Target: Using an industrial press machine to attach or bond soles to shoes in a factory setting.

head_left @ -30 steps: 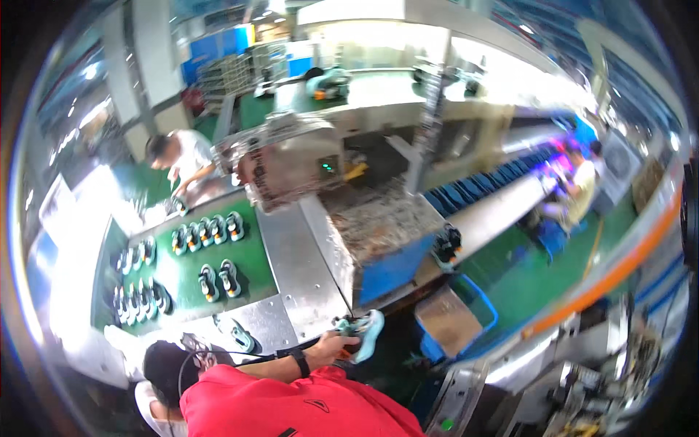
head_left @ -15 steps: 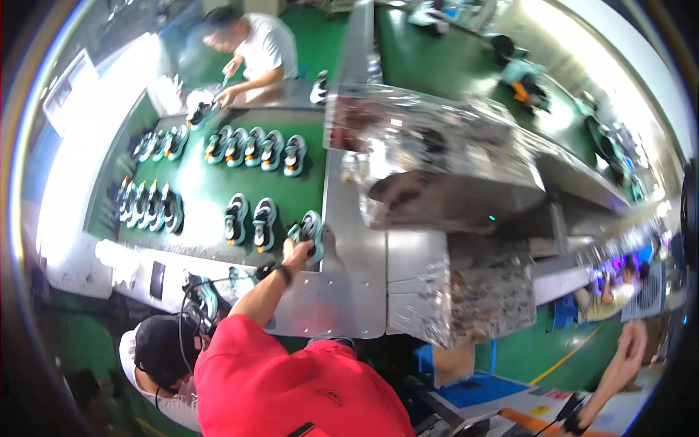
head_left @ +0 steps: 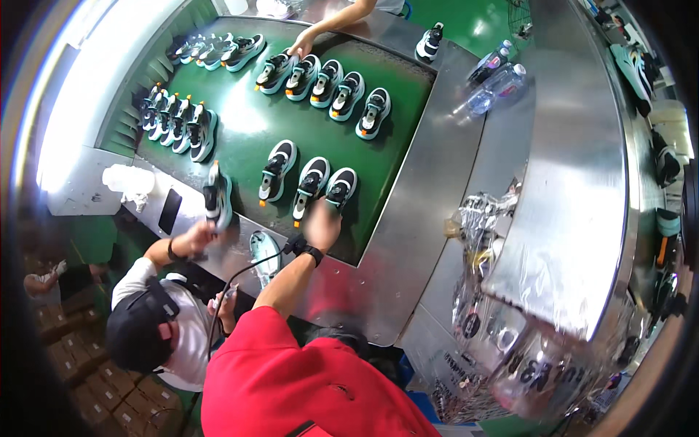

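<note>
My left hand [head_left: 322,227], blurred by motion, is closed at the near end of a black, white and teal sneaker [head_left: 342,186] on the green belt [head_left: 247,153]. Its fingers are partly hidden against the shoe. Just to the left stand two matching sneakers, one close beside it [head_left: 312,185] and another farther left [head_left: 278,172]. A dark band and a cable circle my left wrist. My right hand is out of the picture.
A capped co-worker [head_left: 156,328] at the left has a hand at a sneaker [head_left: 218,198]. Another person's hand [head_left: 301,44] touches the far row of sneakers. Plastic bottles [head_left: 495,91] lie on the metal edge, with crumpled clear wrapping [head_left: 484,218] nearer. A teal sole [head_left: 265,256] lies near my forearm.
The sneaker at my left hand now stands closer to its two neighbours. My right hand has left the picture. The view has turned, and the far person's hand has reached the back row.
</note>
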`<state>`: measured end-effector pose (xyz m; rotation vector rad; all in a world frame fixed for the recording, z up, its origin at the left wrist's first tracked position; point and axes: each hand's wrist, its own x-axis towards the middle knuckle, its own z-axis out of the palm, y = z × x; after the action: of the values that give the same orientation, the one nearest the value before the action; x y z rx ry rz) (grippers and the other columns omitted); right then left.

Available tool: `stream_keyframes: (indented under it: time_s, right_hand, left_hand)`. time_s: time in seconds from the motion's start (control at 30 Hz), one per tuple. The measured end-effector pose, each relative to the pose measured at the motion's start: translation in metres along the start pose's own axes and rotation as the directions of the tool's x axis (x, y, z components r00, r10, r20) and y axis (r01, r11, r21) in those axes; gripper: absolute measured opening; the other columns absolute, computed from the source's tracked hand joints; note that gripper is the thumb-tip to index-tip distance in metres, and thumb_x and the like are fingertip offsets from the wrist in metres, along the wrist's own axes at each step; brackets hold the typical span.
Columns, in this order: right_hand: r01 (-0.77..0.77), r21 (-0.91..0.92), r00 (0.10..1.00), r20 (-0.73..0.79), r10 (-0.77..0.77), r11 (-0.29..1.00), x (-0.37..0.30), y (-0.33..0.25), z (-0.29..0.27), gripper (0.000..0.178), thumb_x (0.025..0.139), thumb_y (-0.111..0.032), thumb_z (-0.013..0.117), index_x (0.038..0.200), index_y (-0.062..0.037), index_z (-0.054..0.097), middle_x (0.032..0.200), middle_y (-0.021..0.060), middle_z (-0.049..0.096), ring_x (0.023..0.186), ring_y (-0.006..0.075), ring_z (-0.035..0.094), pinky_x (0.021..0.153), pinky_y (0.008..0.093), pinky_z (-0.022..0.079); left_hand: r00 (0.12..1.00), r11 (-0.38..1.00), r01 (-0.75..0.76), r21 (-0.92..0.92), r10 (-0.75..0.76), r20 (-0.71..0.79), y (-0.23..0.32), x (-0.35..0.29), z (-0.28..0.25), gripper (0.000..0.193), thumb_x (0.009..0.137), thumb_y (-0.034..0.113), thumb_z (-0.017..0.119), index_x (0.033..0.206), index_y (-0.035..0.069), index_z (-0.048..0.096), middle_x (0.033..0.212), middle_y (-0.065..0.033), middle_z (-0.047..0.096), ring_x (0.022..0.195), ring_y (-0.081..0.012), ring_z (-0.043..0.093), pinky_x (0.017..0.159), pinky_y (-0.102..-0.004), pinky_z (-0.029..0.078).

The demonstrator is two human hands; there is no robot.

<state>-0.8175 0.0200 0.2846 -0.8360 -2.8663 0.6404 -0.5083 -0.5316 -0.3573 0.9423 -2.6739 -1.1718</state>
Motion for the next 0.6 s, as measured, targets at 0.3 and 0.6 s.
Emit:
stream_keyframes:
  time_s: [0.3,0.6]
  right_hand:
    - [0.474,0.332,0.865,-0.001,-0.503,0.815,-0.055,0.013,0.072,0.053,0.091,-0.048,0.059,0.123,-0.0054,0.063,0.121,0.0057,0.059,0.112,0.0147,0.053,0.100,0.0294,0.038]
    - [0.586,0.047,0.731,-0.463,-0.502,0.809,-0.229,0.046,-0.035,0.097,0.065,-0.033,0.079,0.142,0.0035,0.032,0.114,0.0236,0.062,0.104,0.0281,0.062,0.094,0.0351,0.047]
  left_hand:
    - [0.996,0.996,-0.089,-0.006,0.089,0.010,-0.014,-0.005,-0.013,0.073,0.080,0.013,0.068,0.142,-0.001,0.033,0.136,-0.0246,0.047,0.125,-0.0397,0.047,0.103,-0.0432,0.040]
    - [0.601,0.764,-0.009,-0.646,0.520,0.607,0.106,-0.142,-0.033,0.061,0.086,0.012,0.071,0.136,-0.005,0.041,0.138,-0.0187,0.048,0.121,-0.0279,0.053,0.100,-0.0395,0.045]
